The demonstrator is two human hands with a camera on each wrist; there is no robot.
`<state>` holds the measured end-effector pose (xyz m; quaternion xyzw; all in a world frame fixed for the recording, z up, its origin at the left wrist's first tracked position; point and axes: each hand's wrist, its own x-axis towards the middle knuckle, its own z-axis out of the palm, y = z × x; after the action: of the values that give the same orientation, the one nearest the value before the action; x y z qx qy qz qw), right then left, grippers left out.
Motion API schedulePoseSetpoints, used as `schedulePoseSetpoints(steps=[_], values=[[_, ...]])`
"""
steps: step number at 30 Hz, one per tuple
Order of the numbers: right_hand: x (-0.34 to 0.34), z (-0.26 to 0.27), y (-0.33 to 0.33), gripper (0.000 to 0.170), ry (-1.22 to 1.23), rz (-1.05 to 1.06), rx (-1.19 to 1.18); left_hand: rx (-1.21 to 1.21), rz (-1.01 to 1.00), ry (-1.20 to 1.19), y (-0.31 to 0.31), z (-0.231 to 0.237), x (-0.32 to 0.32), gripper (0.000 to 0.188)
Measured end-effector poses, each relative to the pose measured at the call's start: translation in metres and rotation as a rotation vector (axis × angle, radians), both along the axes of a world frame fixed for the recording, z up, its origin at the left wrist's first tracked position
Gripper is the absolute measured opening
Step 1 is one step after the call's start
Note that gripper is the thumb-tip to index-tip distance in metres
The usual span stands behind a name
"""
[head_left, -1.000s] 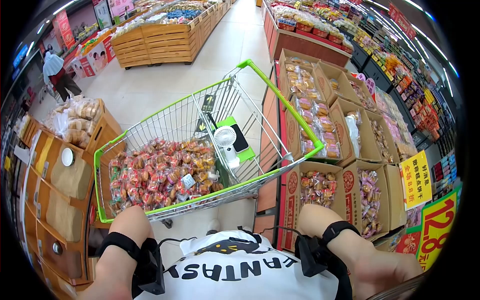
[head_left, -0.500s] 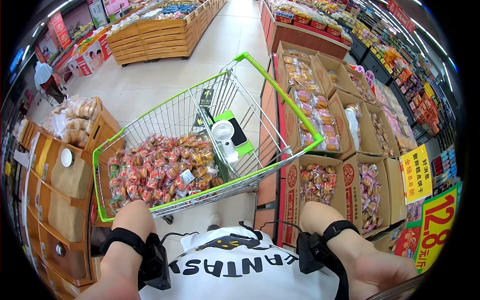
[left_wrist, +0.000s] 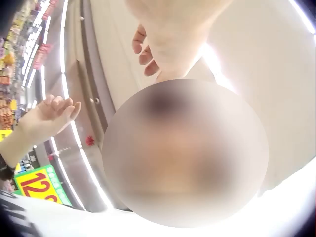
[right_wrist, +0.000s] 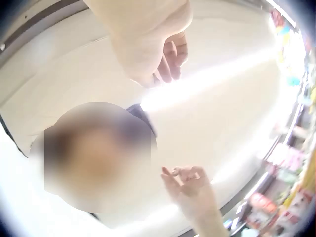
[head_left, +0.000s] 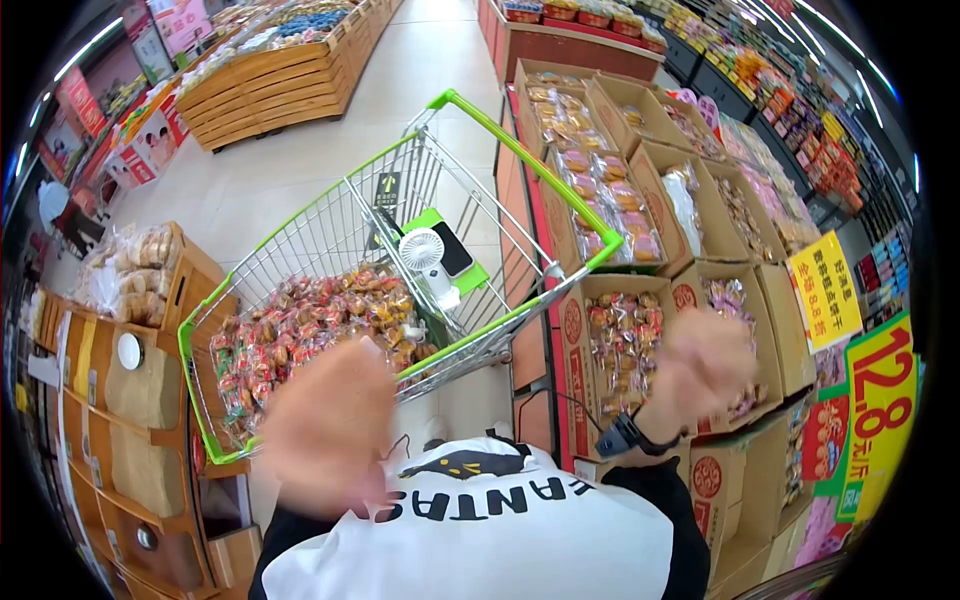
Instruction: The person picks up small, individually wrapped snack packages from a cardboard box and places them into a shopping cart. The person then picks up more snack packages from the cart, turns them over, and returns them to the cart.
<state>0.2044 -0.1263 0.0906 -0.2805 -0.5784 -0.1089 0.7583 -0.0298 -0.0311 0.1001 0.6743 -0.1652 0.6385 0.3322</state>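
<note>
Both hands are raised in front of the chest, fingers loosely curled and holding nothing. The left hand (head_left: 330, 430), blurred, hides part of the cart's near side in the head view; the right hand (head_left: 705, 365) appears over open boxes of wrapped snacks (head_left: 625, 335). The left wrist view has the left hand (left_wrist: 173, 37) at the top and the right hand (left_wrist: 49, 121) at the left. In the right wrist view, the right hand (right_wrist: 153, 42) is above and the left (right_wrist: 192, 192) below. A green-rimmed cart (head_left: 540, 170) holds many wrapped pastries (head_left: 330, 310).
A white fan (head_left: 425, 255) and a dark phone (head_left: 455, 250) lie at the cart's handle end. Wooden shelves (head_left: 145, 400) stand at the left, a slatted wooden display (head_left: 265, 95) ahead. Yellow price signs (head_left: 825, 290) rise at the right. A person (head_left: 65, 215) is far left.
Both hands have come up from low at the sides to in front of the chest. The cart and displays have shifted left in the head view.
</note>
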Motion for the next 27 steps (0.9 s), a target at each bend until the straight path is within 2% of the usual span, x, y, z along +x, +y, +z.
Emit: schedulePoseSetpoints(steps=[1, 3, 4, 6, 11, 13, 15, 17, 19, 21, 27], values=[[0.011, -0.016, -0.001, 0.015, -0.030, -0.150, -0.234, -0.077, -0.016, 0.207, 0.008, -0.010, 0.014, 0.010], [0.024, -0.042, 0.000, 0.017, 0.183, -0.126, -0.620, -0.234, -0.093, 0.568, 0.023, -0.032, 0.040, 0.014], [0.032, -0.055, 0.002, 0.018, 0.215, -0.142, -0.691, -0.482, -0.229, 0.657, 0.024, -0.049, 0.053, 0.017], [0.050, -0.085, -0.001, 0.017, 0.315, -0.187, -0.787, -0.626, -0.313, 0.806, 0.027, -0.085, 0.075, 0.020], [0.086, -0.164, -0.026, 0.018, 0.507, -0.325, -0.842, -0.661, -0.515, 1.088, 0.011, -0.145, 0.120, 0.017], [0.093, -0.185, -0.039, 0.018, 0.504, -0.264, -1.119, -0.576, -0.567, 1.242, 0.003, -0.168, 0.138, 0.016], [0.094, -0.197, -0.049, 0.016, 0.547, -0.099, -1.290, -0.557, -0.613, 1.231, -0.006, -0.198, 0.155, 0.016], [0.101, -0.227, -0.059, 0.014, 0.437, -0.121, -1.307, -0.378, -0.530, 1.320, -0.012, -0.216, 0.167, 0.015], [0.101, -0.232, -0.071, 0.010, 0.420, -0.158, -1.339, -0.374, -0.547, 1.346, -0.019, -0.230, 0.176, 0.015], [0.103, -0.247, -0.083, 0.006, 0.369, -0.313, -1.456, -0.352, -0.541, 1.380, -0.023, -0.241, 0.183, 0.015], [0.115, -0.274, -0.119, 0.004, 0.588, -0.311, -1.314, -0.349, -0.542, 1.352, -0.030, -0.250, 0.215, 0.013]])
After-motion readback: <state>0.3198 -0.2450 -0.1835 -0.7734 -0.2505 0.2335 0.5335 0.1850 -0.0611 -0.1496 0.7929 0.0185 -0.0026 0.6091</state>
